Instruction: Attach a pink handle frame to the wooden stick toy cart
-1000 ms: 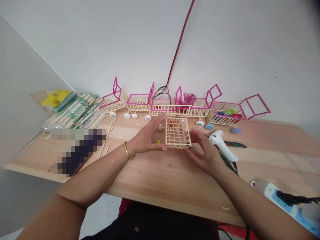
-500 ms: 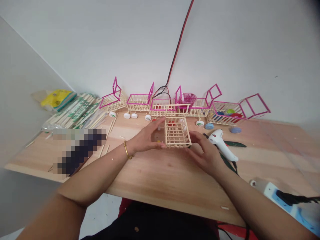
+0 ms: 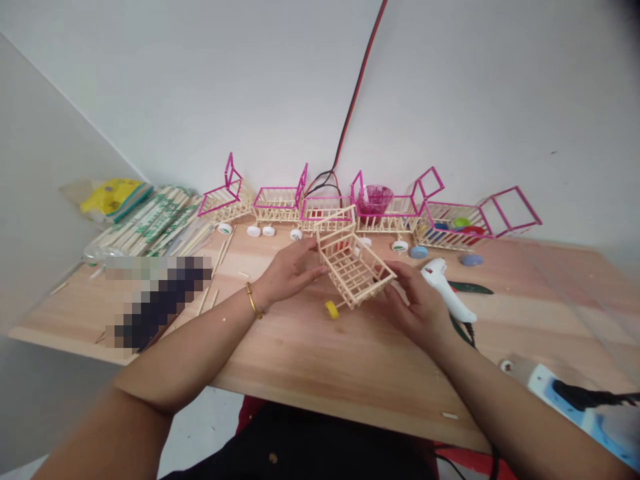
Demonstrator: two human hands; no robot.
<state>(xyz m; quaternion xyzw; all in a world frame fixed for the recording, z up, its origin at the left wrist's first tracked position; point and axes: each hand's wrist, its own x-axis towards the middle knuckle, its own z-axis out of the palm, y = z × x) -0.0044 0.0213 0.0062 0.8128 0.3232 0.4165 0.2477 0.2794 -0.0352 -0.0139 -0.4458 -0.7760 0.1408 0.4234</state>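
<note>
A miniature shopping cart (image 3: 353, 267) made of plain wooden sticks is between my hands, turned at an angle, its handle end to the back left. Below its near left corner sticks out a yellow wheel (image 3: 331, 310). My left hand (image 3: 293, 277), with a gold bangle at the wrist, has fingers and thumb against the cart's left side. On the other side my right hand (image 3: 415, 303) grips the near right corner; some of its fingertips are hidden behind the sticks.
Several carts with magenta rims (image 3: 280, 193) stand along the wall, a magenta cup (image 3: 376, 199) among them. To the right lie a white glue gun (image 3: 447, 293), green-handled pliers (image 3: 471, 288) and a power strip (image 3: 565, 400). Packs of sticks (image 3: 155, 223) and a pixelated object (image 3: 160, 303) are on the left.
The cart has turned between my hands, its near end swinging right and its handle end left. The yellow wheel now shows clearly. Both hands have shifted slightly with it.
</note>
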